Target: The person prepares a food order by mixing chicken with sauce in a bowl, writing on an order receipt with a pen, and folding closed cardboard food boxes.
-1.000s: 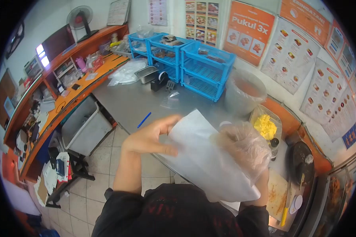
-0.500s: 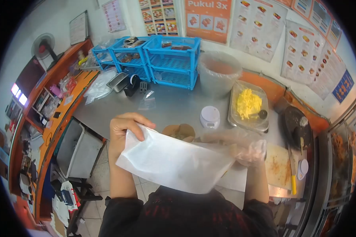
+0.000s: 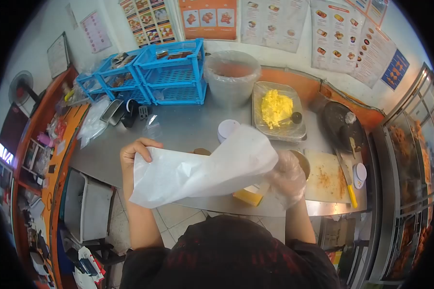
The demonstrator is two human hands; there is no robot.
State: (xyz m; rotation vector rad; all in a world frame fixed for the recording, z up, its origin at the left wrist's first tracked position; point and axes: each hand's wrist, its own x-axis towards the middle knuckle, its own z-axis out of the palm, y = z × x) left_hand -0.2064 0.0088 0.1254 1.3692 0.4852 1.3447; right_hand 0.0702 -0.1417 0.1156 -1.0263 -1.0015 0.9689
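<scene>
A sheet of white paper (image 3: 202,172) stretches in front of me, creased and curling up at its right end. My left hand (image 3: 139,150) is bare and pinches its upper left corner, thumb on the near side. At the other end my right hand (image 3: 289,179), in a clear plastic glove, is closed on the paper's edge; the glove partly blurs the fingers. A yellow box (image 3: 249,196) shows beneath the paper, beside the gloved hand. Behind that hand is part of a round, brownish container (image 3: 302,163). The paper partly covers a small white scale (image 3: 226,129).
A lidded-looking tray (image 3: 300,132) holds yellow shreds and a dark-ended utensil. On the right, a yellow-handled knife (image 3: 350,192) lies on a stained cutting board (image 3: 316,189), near a dark stone mortar (image 3: 340,123). Blue racks (image 3: 173,77) and a plastic-lined bucket (image 3: 231,89) stand behind.
The paper's right end has risen and curled, uncovering the yellow box and round container. The view has shifted to the right. My left hand keeps its hold.
</scene>
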